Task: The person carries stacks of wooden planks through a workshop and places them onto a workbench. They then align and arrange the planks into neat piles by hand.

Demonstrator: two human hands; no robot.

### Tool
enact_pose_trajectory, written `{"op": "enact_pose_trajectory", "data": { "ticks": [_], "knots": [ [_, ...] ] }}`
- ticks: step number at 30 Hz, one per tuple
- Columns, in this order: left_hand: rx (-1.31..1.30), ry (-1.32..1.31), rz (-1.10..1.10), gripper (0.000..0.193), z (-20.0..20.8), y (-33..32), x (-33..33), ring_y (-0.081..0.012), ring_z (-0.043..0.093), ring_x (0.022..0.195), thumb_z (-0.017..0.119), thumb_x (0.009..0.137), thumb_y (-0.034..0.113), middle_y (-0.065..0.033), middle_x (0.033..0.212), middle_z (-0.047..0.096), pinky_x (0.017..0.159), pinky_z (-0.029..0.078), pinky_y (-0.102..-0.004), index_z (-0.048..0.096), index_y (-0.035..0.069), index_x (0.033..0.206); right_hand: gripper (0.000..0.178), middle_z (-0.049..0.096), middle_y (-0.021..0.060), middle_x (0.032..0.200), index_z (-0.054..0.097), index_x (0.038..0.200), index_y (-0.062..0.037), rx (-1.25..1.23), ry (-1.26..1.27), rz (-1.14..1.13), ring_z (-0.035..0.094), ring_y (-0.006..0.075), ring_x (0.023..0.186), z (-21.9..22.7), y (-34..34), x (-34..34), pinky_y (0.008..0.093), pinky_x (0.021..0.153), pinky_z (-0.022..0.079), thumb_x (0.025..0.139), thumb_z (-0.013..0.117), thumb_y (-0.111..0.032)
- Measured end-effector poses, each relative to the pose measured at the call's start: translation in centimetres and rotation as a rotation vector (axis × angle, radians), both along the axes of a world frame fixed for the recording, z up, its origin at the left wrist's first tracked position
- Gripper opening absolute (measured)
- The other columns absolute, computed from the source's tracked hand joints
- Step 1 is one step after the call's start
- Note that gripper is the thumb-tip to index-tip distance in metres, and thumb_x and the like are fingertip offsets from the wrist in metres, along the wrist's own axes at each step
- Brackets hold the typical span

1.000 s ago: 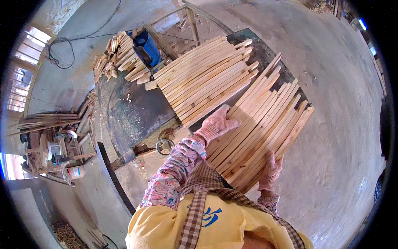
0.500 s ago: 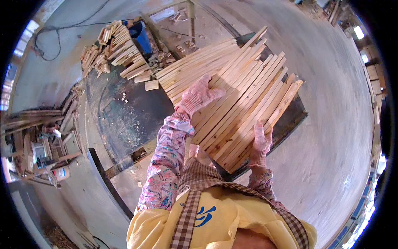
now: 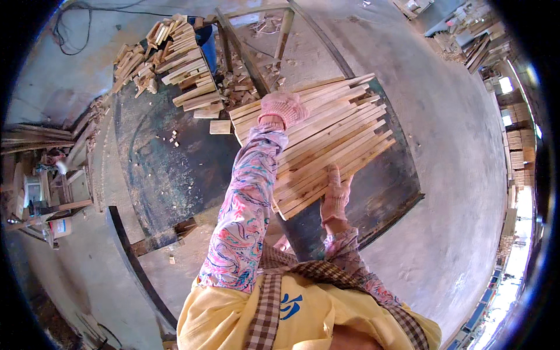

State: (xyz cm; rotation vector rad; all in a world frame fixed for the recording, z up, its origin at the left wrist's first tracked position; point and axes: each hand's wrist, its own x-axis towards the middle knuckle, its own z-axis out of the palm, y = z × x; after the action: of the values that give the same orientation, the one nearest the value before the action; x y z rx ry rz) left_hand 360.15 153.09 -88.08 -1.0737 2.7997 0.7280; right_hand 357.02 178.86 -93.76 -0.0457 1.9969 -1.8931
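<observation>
A sheaf of long pale wooden strips (image 3: pixel 332 137) lies slanting on a dark tabletop (image 3: pixel 373 192) in front of me, their right ends uneven. My left hand (image 3: pixel 283 108), in a pinkish knitted glove, rests on the strips toward their far left part, its fingers stretched out and slightly blurred. At the near edge my right hand (image 3: pixel 336 198), gloved the same way, grips the outermost strips. Its thumb is over the top and the other fingers are partly hidden along the side.
Left of the strips is a dark board (image 3: pixel 175 157) strewn with sawdust and chips. A heap of short wooden pieces (image 3: pixel 186 64) sits on its far end, beside a blue bin (image 3: pixel 206 44). Beyond stands a frame of bars (image 3: pixel 242 49). Stacked timber (image 3: pixel 516 143) is at far right.
The near strips have shifted away from me and turned toward level, baring more dark tabletop nearby. Both hands have moved farther away, the right also leftward. The view has shifted slightly.
</observation>
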Motion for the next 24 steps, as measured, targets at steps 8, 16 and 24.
{"op": "enact_pose_trajectory", "data": {
  "ticks": [8,16,24],
  "knots": [
    [-0.323,-0.113,0.038,0.062,-0.8,0.2,-0.6,-0.0293,0.032,0.140,0.047,0.086,0.062,-0.0140,0.151,0.037,0.107,0.034,-0.0486,0.065,0.019,0.127,0.084,0.064,0.0166,0.114,0.023,0.152,-0.0071,0.635,-0.115,0.515,0.064,0.0263,0.103,2.5,3.1,-2.9,0.0364,0.083,0.051,0.091,0.058,-0.052],
    [-0.025,0.104,0.072,0.062,-3.5,-1.7,0.8,-0.0361,0.061,0.110,0.049,0.086,0.066,-0.0177,0.121,0.064,0.096,0.048,-0.0437,0.067,0.016,0.118,0.059,0.059,0.0178,0.121,0.032,0.148,-0.0056,1.103,0.714,1.140,0.067,0.0266,0.099,2.9,4.5,-2.8,0.0381,0.080,0.055,0.096,0.045,-0.029],
    [-0.303,0.005,-0.370,0.068,-0.7,9.1,4.1,-0.0332,0.053,0.119,0.079,0.060,0.014,-0.0121,0.128,0.055,0.092,0.051,-0.0442,0.058,0.026,0.124,0.054,0.067,0.0197,0.105,0.049,0.136,-0.0082,0.800,0.514,0.628,0.064,0.0374,0.100,3.2,11.8,-7.5,0.0423,0.081,0.052,0.099,0.045,-0.047]
  ]
}}
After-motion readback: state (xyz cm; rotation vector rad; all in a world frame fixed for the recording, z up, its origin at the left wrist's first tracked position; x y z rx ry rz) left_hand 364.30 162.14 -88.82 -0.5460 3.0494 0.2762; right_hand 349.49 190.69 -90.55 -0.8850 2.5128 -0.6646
